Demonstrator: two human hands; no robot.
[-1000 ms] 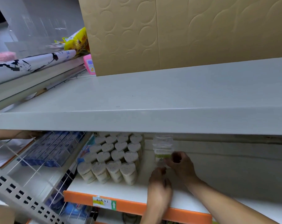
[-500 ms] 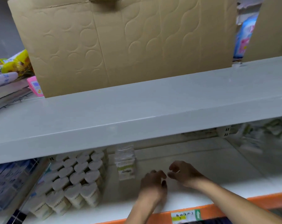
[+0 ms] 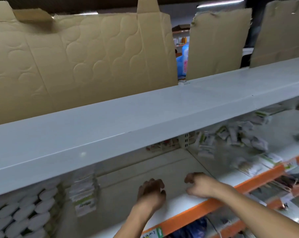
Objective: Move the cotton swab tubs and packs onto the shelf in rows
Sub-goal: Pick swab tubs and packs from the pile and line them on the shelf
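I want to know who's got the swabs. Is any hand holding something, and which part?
Nothing is held. The left hand and right hand hover loosely curled over the shelf.

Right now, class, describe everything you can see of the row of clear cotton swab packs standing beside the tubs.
The row of cotton swab packs stands upright on the lower shelf, running front to back just right of the white-lidded tubs. Each pack looks like clear, glossy plastic with white contents and a green-and-white label low on its face; the print is too blurred to read. The upper shelf's edge hides the rearmost tops. Neither hand touches the packs.
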